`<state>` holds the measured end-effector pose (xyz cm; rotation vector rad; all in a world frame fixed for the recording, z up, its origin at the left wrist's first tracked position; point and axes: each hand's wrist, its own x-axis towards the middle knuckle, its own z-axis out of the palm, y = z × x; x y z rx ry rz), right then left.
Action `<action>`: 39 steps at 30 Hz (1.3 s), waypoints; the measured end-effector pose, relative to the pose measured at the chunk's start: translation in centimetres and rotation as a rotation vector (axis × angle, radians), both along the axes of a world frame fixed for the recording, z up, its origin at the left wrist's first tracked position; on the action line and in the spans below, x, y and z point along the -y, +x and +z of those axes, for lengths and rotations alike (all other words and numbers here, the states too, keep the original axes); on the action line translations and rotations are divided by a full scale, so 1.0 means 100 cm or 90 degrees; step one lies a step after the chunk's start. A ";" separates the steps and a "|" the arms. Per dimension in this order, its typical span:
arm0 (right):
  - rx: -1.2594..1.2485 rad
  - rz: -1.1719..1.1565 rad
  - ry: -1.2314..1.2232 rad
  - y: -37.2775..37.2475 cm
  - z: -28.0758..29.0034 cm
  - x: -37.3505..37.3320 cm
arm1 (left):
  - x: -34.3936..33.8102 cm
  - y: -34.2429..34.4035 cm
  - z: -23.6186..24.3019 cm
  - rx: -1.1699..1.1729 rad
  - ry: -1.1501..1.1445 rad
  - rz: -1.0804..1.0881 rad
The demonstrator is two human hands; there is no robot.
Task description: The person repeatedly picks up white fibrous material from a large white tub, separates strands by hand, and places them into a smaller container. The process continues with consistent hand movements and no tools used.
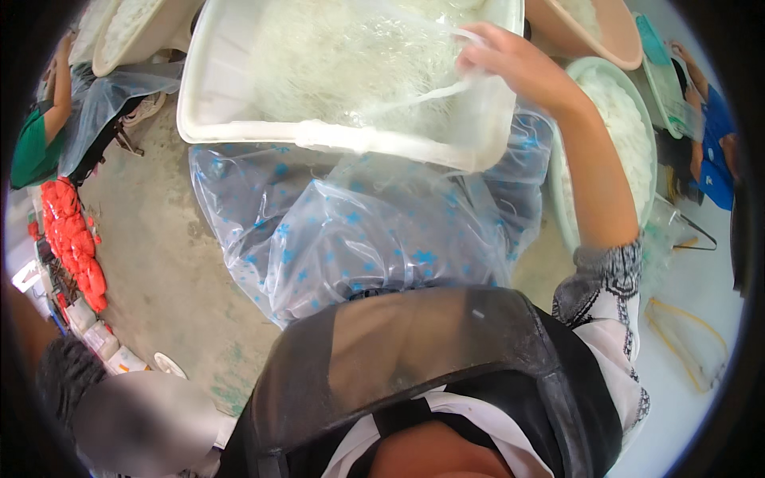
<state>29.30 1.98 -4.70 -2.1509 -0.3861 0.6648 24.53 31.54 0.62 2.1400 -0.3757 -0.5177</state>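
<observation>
A white rectangular tub [239,134] stands in front of me, holding a tangled mass of fine, translucent whitish strands [351,64] that looks like netting. Over the tub's right side, my right hand [492,60] has its fingers closed on a translucent band of strands [434,95], which runs back to the mass. Motion blurs the fingertips somewhat. At the left rim only my left forearm and its grey sleeve [64,370] show; that hand is out of view. A clear plastic sheet with blue flowers [374,231] covers my lap below the tub.
A pale green oval tub [564,191] of white material stands close on my right. Peach tubs [617,36] are at the far side. Co-workers sit left, in a green sleeve [36,147], and right, in blue [715,151]. Red bundled material [72,239] lies left.
</observation>
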 end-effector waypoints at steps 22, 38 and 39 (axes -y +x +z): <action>-0.216 -0.452 0.315 -0.170 -0.051 0.012 | 0.094 -0.066 -0.113 -0.501 -0.960 0.484; 0.174 -0.227 0.498 -0.095 0.045 -0.100 | 0.085 -0.049 -0.079 -0.706 -1.201 0.393; 0.175 -0.228 0.489 -0.095 0.039 -0.101 | 0.078 -0.040 -0.076 -0.726 -1.258 0.370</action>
